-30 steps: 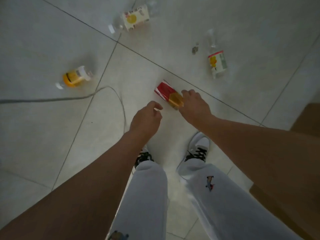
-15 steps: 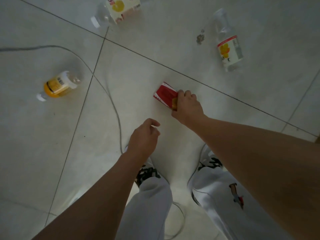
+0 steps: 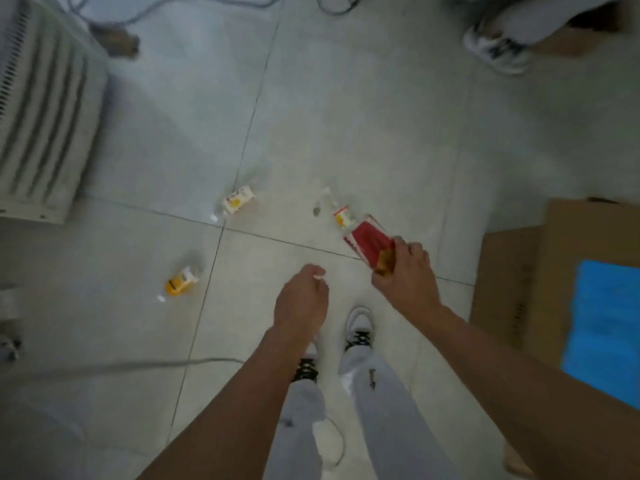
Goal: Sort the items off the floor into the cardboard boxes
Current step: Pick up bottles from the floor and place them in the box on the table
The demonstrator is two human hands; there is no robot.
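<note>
Red flat carton with gold end (image 3: 369, 244) gripped in right hand (image 3: 407, 273) near brown cardboard box (image 3: 509, 289); left hand (image 3: 302, 299) loosely curled, empty.

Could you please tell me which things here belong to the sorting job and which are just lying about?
Job: red packet in the right hand; orange bottle; centre bottle; bottle behind packet; cardboard box.
Lying about: slatted white unit; grey cable; another person's shoe.

Tiled workroom floor (image 3: 346, 116), loose cables (image 3: 166, 363), vented unit (image 3: 41, 116)
</note>
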